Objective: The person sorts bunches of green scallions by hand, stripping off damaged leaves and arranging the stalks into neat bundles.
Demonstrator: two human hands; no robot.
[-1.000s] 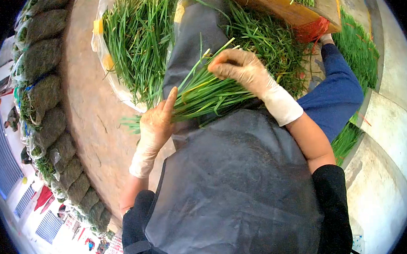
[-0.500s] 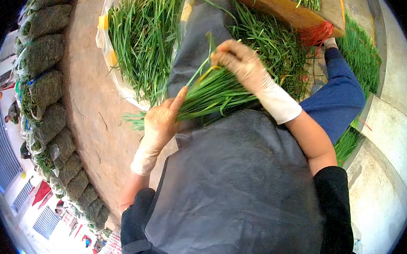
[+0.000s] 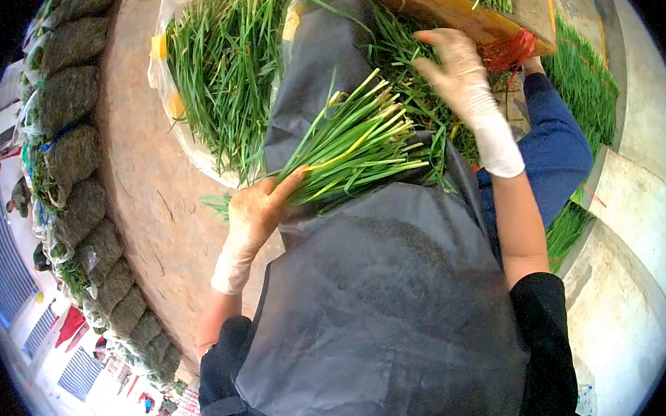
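My left hand (image 3: 255,210), in a thin glove, is wrapped round a bunch of long green stalks (image 3: 360,149) that lies across my lap, pale cut ends pointing up and right. One stalk in the bunch is yellow. My right hand (image 3: 450,63), also gloved, is raised to the right of the bunch, thumb and fingers apart, with nothing seen in it. Below it lies a loose heap of green leaves (image 3: 400,59). A plastic-lined container (image 3: 185,133) full of green stalks (image 3: 226,77) stands beyond my left hand.
A wooden board (image 3: 443,10) with red strings (image 3: 510,51) borders the heap at the top. More green stalks (image 3: 585,86) lie at the right beside concrete slabs (image 3: 631,213). A row of packed bundles (image 3: 74,94) lines the left. My apron (image 3: 385,304) covers my lap.
My right hand has moved away from the bunch to the right and opened, and the stalk at its fingers is gone from it. My left hand still holds the bunch.
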